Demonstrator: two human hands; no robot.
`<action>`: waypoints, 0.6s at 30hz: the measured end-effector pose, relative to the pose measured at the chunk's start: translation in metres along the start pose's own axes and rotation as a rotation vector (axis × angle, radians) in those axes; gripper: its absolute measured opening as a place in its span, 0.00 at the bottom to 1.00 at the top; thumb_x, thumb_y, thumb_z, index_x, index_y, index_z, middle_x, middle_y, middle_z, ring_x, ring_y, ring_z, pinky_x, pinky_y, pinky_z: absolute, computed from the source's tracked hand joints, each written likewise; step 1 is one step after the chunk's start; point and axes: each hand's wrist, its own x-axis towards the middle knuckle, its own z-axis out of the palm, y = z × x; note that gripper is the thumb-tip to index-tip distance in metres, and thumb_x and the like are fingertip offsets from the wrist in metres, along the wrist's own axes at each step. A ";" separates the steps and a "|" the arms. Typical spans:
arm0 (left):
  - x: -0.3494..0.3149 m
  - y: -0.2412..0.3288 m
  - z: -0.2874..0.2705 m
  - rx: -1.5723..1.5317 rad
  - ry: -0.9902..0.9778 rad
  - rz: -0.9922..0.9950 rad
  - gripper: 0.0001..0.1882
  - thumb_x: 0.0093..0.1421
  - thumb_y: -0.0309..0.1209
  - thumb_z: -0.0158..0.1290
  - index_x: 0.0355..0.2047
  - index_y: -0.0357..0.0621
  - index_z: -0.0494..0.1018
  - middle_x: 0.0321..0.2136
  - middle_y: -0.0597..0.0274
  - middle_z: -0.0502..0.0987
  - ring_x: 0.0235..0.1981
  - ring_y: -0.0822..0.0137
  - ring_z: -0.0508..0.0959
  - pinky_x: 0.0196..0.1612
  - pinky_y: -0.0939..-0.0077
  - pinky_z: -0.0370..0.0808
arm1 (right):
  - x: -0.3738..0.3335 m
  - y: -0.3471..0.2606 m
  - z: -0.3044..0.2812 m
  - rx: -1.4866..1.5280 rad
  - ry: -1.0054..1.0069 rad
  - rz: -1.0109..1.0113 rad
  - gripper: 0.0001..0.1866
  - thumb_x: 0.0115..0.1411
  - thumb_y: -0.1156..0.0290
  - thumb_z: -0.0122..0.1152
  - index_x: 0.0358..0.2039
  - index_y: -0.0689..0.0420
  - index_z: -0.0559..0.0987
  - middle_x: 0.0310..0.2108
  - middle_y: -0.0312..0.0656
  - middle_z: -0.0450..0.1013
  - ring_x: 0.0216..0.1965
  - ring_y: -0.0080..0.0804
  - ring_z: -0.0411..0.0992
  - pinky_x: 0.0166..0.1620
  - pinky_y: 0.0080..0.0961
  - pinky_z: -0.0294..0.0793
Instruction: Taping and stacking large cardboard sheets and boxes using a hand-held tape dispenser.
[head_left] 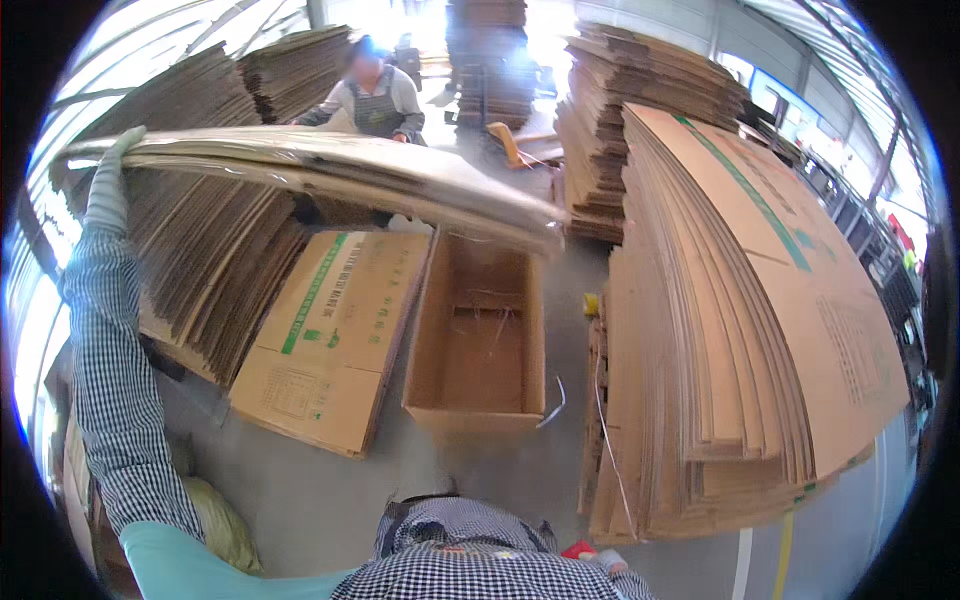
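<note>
In the head view, a green band, characters and a small printed block mark the flat cartons (335, 340) lying left of the open box (475, 413). A similar green band and print cross the top sheet of the tall right-hand pile (700, 330); much of the lettering is small or blurred. The gloved left hand (122, 147) grips the left end of a raised cardboard bundle (300, 148), whose blurred right end hangs over the box's far end. The right hand (608, 562), low by the body, is beside a red object (577, 549); whether it is closed on it I cannot tell. A co-worker (378, 105) stands behind the bundle. The box fills much of the floor between the cartons and the pile; a loose white strap (556, 402) lies beside it.
</note>
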 end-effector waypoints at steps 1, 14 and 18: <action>0.033 -0.008 -0.027 0.011 -0.027 0.101 0.30 0.58 0.49 0.58 0.57 0.49 0.72 0.57 0.55 0.71 0.58 0.60 0.66 0.66 0.66 0.58 | 0.003 -0.008 0.003 0.009 -0.030 0.026 0.46 0.44 0.35 0.69 0.47 0.67 0.79 0.48 0.54 0.77 0.50 0.42 0.77 0.48 0.35 0.75; -0.069 0.056 0.029 0.666 -0.144 0.480 0.23 0.57 0.46 0.62 0.34 0.33 0.80 0.24 0.58 0.80 0.23 0.70 0.78 0.26 0.76 0.75 | 0.008 -0.036 -0.029 -0.008 0.007 0.085 0.45 0.48 0.33 0.65 0.49 0.65 0.79 0.48 0.52 0.78 0.50 0.43 0.76 0.49 0.36 0.73; -0.135 -0.015 0.102 0.846 -0.407 0.755 0.16 0.60 0.36 0.58 0.38 0.33 0.80 0.25 0.54 0.83 0.21 0.67 0.80 0.26 0.71 0.78 | 0.022 -0.036 -0.035 0.007 0.025 0.096 0.45 0.49 0.32 0.64 0.49 0.64 0.79 0.48 0.51 0.78 0.51 0.43 0.76 0.50 0.36 0.72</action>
